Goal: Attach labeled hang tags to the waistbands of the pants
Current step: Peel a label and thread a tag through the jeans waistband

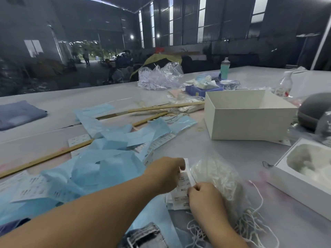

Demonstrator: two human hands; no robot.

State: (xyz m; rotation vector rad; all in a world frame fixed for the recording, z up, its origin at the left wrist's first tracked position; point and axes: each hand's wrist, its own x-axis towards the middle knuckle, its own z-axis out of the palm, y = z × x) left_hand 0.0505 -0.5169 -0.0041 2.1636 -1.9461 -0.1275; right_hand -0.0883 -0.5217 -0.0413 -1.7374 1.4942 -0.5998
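A white labeled hang tag (184, 181) is held upright between both hands near the table's front. My left hand (166, 174) pinches its upper edge. My right hand (204, 197) pinches its lower right edge, beside a clear plastic bag of white strings (218, 176). More white tags (177, 203) lie flat under the held one. A denim waistband of the pants (143, 237) shows at the bottom edge, below my left forearm. Loose white strings (250, 228) spill from the bag at the lower right.
Light blue paper sheets (107, 158) and printed label strips (155, 144) cover the table's left and middle, crossed by wooden sticks (46, 158). An open white box (249, 115) stands at the right; another white box (304, 172) sits nearer. Bottles, bags and folded blue cloth (19, 113) lie farther back.
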